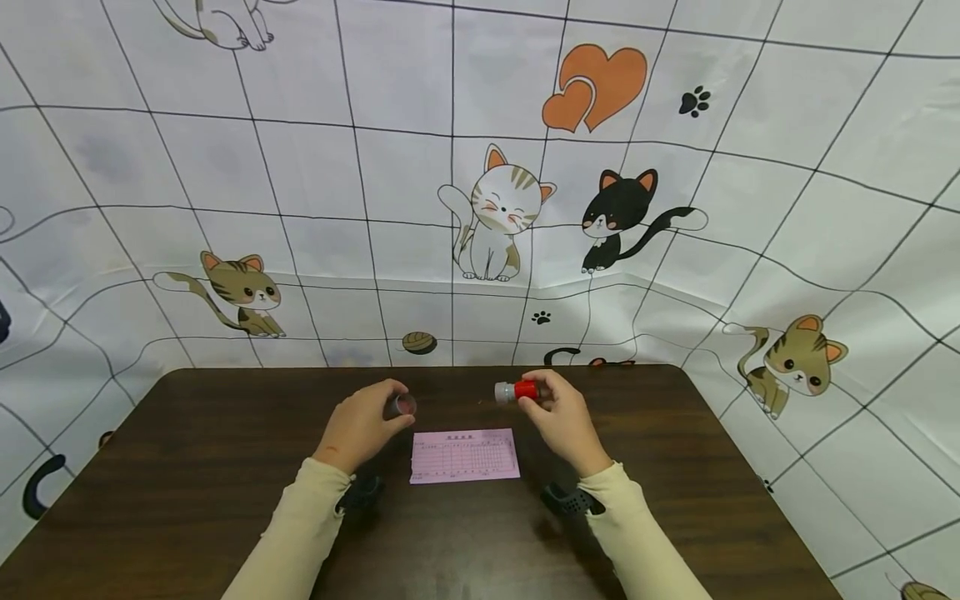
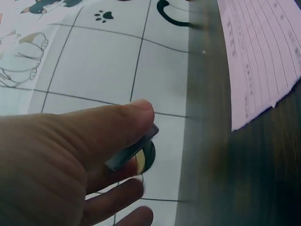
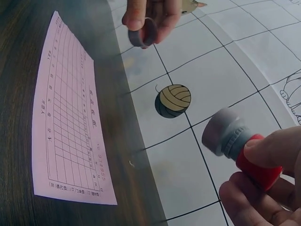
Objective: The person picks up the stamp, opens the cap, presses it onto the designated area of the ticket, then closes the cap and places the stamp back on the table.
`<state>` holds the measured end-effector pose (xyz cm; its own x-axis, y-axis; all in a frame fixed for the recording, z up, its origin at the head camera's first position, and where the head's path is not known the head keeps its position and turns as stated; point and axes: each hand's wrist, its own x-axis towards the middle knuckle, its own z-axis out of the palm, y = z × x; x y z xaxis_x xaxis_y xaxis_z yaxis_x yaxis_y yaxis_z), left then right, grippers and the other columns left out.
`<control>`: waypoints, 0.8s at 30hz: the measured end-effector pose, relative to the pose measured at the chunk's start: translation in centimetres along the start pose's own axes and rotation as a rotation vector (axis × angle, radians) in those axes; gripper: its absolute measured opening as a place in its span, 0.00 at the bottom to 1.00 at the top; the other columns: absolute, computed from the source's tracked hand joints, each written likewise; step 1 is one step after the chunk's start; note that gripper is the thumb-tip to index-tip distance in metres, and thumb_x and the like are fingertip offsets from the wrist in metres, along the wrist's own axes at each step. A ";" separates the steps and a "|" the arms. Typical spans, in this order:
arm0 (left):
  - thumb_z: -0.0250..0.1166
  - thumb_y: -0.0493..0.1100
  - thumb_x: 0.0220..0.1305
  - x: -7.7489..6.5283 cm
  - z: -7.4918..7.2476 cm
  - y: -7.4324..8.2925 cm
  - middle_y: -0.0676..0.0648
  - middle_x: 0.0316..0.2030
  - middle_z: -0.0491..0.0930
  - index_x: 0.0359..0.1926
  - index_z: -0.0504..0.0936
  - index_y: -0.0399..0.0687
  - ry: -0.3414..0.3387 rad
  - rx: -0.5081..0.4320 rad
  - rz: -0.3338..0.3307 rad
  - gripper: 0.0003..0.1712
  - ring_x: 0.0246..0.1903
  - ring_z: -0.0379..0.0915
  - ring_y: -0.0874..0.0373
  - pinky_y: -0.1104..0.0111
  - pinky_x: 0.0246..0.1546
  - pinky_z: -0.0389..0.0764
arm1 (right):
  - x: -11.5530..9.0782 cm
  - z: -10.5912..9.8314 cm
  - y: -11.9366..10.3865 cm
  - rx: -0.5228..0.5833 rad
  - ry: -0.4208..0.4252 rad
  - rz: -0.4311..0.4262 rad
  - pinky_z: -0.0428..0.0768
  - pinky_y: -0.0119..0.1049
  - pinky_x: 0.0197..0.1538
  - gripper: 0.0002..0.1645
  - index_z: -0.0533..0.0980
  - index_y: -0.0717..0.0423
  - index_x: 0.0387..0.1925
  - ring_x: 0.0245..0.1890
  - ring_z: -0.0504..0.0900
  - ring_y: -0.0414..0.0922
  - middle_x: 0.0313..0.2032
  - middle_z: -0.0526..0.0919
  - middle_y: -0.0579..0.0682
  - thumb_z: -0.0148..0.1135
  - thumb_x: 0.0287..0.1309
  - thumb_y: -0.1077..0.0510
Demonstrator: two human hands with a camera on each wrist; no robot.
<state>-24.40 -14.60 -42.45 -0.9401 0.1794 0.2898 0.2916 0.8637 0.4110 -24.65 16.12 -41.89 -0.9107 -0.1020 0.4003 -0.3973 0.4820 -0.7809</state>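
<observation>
My right hand (image 1: 567,423) holds a self-inking-style stamp by its red handle (image 3: 263,172), pinched between thumb and fingers. The stamp's grey head (image 3: 220,131) points left, toward the other hand. In my left hand (image 1: 362,425), a small round cap (image 1: 406,405) is pinched between thumb and fingers, its opening facing right. The cap (image 3: 136,38) shows as a short dark ring in the right wrist view. Stamp and cap are apart, with a gap between the hands. Between and nearer than both lies a pink printed form (image 1: 465,457), flat on the table.
The dark brown wooden table (image 1: 187,467) ends at a back edge just beyond the hands. Behind it hangs a white sheet (image 1: 397,167) with a grid, cats and hearts. Dark straps (image 1: 572,500) circle both wrists.
</observation>
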 end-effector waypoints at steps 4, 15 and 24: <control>0.74 0.53 0.50 -0.1 0.1 -0.7 0.49 0.40 0.78 0.46 0.81 0.50 0.020 0.046 0.012 0.23 0.37 0.73 0.54 0.57 0.36 0.78 | -0.1 -0.2 0.1 -0.024 0.009 0.016 0.82 0.33 0.42 0.18 0.76 0.53 0.47 0.38 0.81 0.42 0.43 0.81 0.49 0.67 0.54 0.64; 0.73 0.51 0.51 -0.1 0.7 -2.6 0.45 0.37 0.80 0.45 0.81 0.45 -0.001 0.069 -0.100 0.23 0.37 0.77 0.50 0.52 0.38 0.78 | -0.1 -0.3 0.1 -0.027 0.016 0.013 0.82 0.38 0.42 0.18 0.76 0.57 0.47 0.38 0.81 0.44 0.43 0.80 0.50 0.66 0.54 0.65; 0.72 0.49 0.53 -0.2 0.9 -3.3 0.45 0.38 0.79 0.47 0.81 0.44 -0.024 0.022 -0.148 0.22 0.38 0.77 0.49 0.50 0.41 0.77 | 0.1 -0.3 0.2 -0.033 0.013 0.018 0.82 0.37 0.42 0.19 0.76 0.59 0.49 0.39 0.82 0.44 0.44 0.80 0.51 0.67 0.53 0.66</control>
<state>-25.30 -17.08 -44.62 -0.9767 0.0604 0.2060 0.1456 0.8915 0.4291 -24.78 16.48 -41.84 -0.9159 -0.0822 0.3929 -0.3770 0.5120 -0.7718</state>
